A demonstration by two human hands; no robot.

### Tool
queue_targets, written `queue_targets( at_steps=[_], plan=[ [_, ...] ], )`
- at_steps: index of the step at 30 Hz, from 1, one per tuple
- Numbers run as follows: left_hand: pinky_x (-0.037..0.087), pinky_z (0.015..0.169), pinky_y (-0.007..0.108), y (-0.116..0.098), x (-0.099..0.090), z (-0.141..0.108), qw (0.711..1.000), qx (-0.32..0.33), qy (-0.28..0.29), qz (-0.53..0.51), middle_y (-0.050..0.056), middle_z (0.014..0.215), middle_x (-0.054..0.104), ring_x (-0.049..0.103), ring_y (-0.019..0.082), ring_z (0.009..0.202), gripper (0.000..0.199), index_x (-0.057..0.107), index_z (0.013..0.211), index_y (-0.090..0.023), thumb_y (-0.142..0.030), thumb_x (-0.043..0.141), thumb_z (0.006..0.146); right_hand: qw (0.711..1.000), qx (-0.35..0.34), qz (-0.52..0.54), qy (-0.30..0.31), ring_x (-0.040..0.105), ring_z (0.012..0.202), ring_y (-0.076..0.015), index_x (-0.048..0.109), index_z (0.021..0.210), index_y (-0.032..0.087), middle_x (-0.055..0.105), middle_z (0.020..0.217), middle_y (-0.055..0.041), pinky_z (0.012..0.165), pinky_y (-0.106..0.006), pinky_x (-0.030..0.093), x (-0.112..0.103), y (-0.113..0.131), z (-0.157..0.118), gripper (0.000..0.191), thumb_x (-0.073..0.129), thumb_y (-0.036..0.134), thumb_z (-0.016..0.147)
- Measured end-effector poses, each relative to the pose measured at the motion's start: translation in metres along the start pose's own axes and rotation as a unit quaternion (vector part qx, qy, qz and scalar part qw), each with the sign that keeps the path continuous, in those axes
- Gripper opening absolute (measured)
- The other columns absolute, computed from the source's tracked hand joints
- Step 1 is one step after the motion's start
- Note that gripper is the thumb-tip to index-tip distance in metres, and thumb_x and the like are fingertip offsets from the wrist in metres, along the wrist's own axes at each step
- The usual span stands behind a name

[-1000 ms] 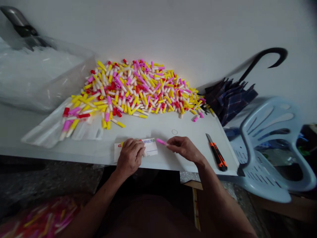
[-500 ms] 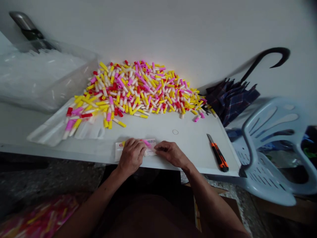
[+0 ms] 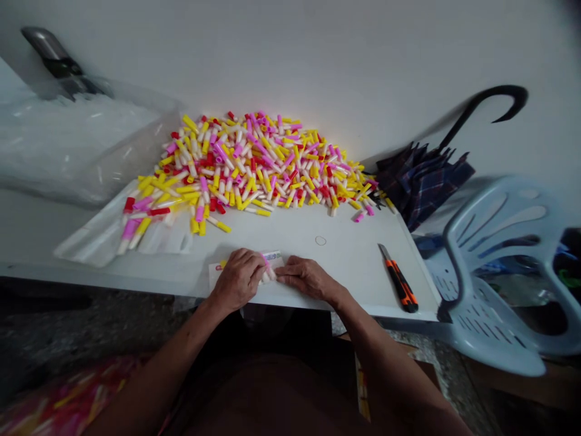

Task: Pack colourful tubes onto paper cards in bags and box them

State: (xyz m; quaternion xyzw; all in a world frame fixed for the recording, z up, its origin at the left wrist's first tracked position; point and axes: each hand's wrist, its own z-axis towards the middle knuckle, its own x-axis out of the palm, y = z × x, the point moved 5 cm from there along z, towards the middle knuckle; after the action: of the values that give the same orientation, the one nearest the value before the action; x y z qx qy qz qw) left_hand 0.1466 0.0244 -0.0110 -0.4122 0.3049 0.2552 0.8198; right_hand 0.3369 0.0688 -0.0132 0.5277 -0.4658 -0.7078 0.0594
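Observation:
My left hand (image 3: 238, 280) is closed over several small plastic tubes on a white printed packet (image 3: 215, 274) at the table's near edge. Pale tube ends (image 3: 269, 274) and a bit of pink show beside its fingertips; the rest is under the hand. From the right, my right hand (image 3: 305, 278) has its fingers pressed together at these tube ends. Its fingertips hide the exact grip. Beyond both hands lies a big heap of tubes (image 3: 258, 163), white with yellow, pink or red ends.
A clear plastic bag (image 3: 91, 151) stands at the left, with a flat plastic sheet (image 3: 86, 239) before it. On the right lie an orange-black utility knife (image 3: 399, 281) and a thin ring (image 3: 321, 240). A dark umbrella (image 3: 422, 181) and a light blue chair (image 3: 494, 242) are beyond the table's right end.
The pink-and-white tube at my right fingertips has been brought left and turned more upright against the tubes in my left hand. My right hand has moved slightly left.

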Motion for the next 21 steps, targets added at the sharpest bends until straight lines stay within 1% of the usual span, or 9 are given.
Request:
queue_targets(
  at_steps=[4,6,7,9,11,13,14,17,21],
  plan=[
    [0.046,0.091,0.044,0.001,-0.001,0.005,0.999,-0.022,0.028,0.012,0.005,0.102,0.07,0.059,0.025,0.099,0.012,0.065,0.098,-0.021,-0.02,0.054,0.102,1.0,0.012,0.018,0.014,0.063,0.083,-0.0153,0.076,0.131,0.026,0.068,0.099,-0.0057,0.081,-0.029,0.05,-0.006,0.003,0.002,0.032,0.055,0.031,0.107],
    [0.046,0.091,0.045,0.001,0.0,0.006,0.999,-0.024,0.03,0.015,0.005,0.099,0.071,0.06,0.025,0.097,0.014,0.066,0.094,-0.021,-0.019,0.054,0.102,0.997,0.03,0.058,0.031,0.062,0.083,-0.0151,0.074,0.133,0.027,0.07,0.101,-0.0045,0.082,-0.029,0.05,-0.008,0.007,0.003,0.033,0.055,0.031,0.107],
    [0.046,0.09,0.045,0.0,0.0,0.005,0.999,-0.024,0.026,0.015,0.004,0.097,0.071,0.06,0.025,0.096,0.015,0.065,0.093,-0.021,-0.018,0.053,0.102,0.993,0.049,0.092,0.047,0.062,0.08,-0.0141,0.073,0.136,0.027,0.07,0.097,-0.0033,0.079,-0.029,0.051,-0.007,0.008,0.003,0.034,0.055,0.032,0.107],
    [0.046,0.09,0.045,-0.003,0.0,0.003,1.0,-0.019,0.0,0.01,0.005,0.096,0.071,0.06,0.024,0.095,0.017,0.065,0.093,-0.021,-0.018,0.051,0.103,0.975,0.106,0.177,0.085,0.057,0.064,-0.0107,0.066,0.144,0.026,0.067,0.083,0.0,0.065,-0.025,0.05,-0.001,0.009,0.0,0.04,0.057,0.037,0.106],
    [0.046,0.089,0.044,-0.006,0.0,-0.001,0.999,-0.008,-0.038,0.007,0.005,0.097,0.071,0.061,0.024,0.095,0.016,0.064,0.095,-0.02,-0.019,0.051,0.105,0.944,0.173,0.26,0.107,0.05,0.049,-0.0075,0.056,0.153,0.027,0.06,0.072,0.0037,0.049,-0.02,0.042,0.009,0.007,-0.005,0.052,0.059,0.044,0.104],
    [0.046,0.089,0.044,-0.009,-0.001,-0.006,0.997,0.006,-0.073,0.009,0.005,0.098,0.071,0.061,0.024,0.094,0.015,0.064,0.096,-0.021,-0.02,0.051,0.105,0.92,0.217,0.312,0.094,0.049,0.044,-0.0064,0.051,0.157,0.029,0.057,0.069,0.0051,0.041,-0.017,0.037,0.019,0.006,-0.011,0.06,0.063,0.049,0.102],
    [0.046,0.089,0.044,-0.01,-0.001,-0.008,0.996,0.013,-0.086,0.012,0.005,0.098,0.072,0.061,0.024,0.094,0.015,0.064,0.096,-0.021,-0.019,0.052,0.104,0.915,0.227,0.323,0.08,0.051,0.043,-0.0064,0.05,0.158,0.03,0.057,0.069,0.005,0.04,-0.016,0.036,0.023,0.005,-0.013,0.062,0.064,0.051,0.101],
    [0.045,0.088,0.043,-0.012,-0.003,-0.009,0.995,0.024,-0.095,0.021,0.005,0.097,0.072,0.06,0.024,0.093,0.015,0.064,0.096,-0.021,-0.018,0.052,0.104,0.917,0.234,0.315,0.062,0.051,0.044,-0.0062,0.051,0.158,0.031,0.056,0.069,0.005,0.04,-0.016,0.037,0.028,0.006,-0.017,0.062,0.062,0.054,0.101],
    [0.043,0.096,0.046,-0.013,-0.004,-0.006,0.998,0.033,-0.047,0.039,0.004,0.093,0.072,0.059,0.023,0.091,0.016,0.064,0.095,-0.021,-0.017,0.051,0.104,0.946,0.198,0.243,0.079,0.044,0.048,-0.0064,0.058,0.153,0.029,0.049,0.063,0.0066,0.046,-0.018,0.039,0.019,0.013,-0.016,0.054,0.061,0.05,0.103]
  ],
)
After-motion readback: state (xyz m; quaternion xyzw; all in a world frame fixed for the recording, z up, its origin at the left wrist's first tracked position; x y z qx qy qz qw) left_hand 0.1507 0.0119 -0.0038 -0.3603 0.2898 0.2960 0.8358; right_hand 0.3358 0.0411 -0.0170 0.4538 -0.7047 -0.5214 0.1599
